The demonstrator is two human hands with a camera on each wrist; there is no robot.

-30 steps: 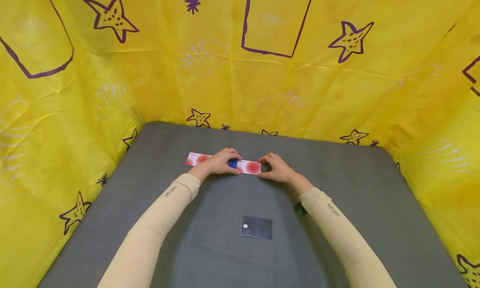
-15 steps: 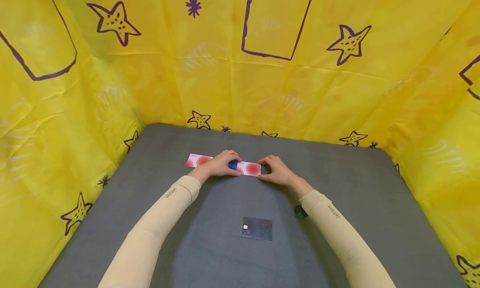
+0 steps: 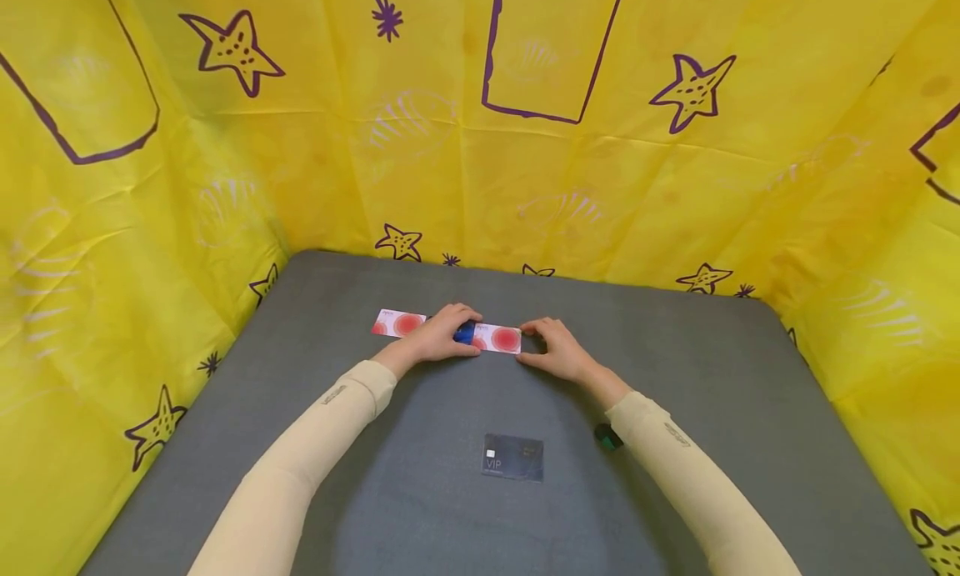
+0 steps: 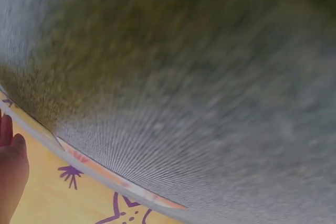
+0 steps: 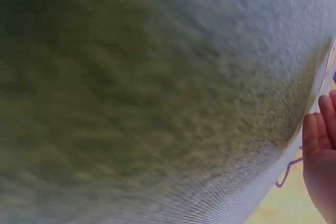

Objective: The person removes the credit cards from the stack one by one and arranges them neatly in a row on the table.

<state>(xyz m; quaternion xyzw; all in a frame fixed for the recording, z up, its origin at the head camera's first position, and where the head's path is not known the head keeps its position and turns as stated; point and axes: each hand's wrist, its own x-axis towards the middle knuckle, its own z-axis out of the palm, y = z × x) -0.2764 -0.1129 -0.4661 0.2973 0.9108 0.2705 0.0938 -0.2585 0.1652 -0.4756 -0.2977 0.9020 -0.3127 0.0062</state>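
Red-and-white card (image 3: 498,339): lying toward far edge of tabletop (image 3: 405,476), long axis running left-right along it | grip: left hand (image 3: 438,336) and right hand (image 3: 558,349) pinching its opposite ends | blue card (image 3: 464,333): adjoining its left end | VIP card (image 3: 517,466): lying nearer the wearer

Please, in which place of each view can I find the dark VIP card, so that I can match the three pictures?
Head: the dark VIP card lies just right of centre in the lower part, below both the left hand and the right hand.
Left wrist: not in it.
Right wrist: not in it.
Shared landmark: the yellow cloth with purple drawings, behind the table in head, lower left in left wrist, lower right in right wrist.
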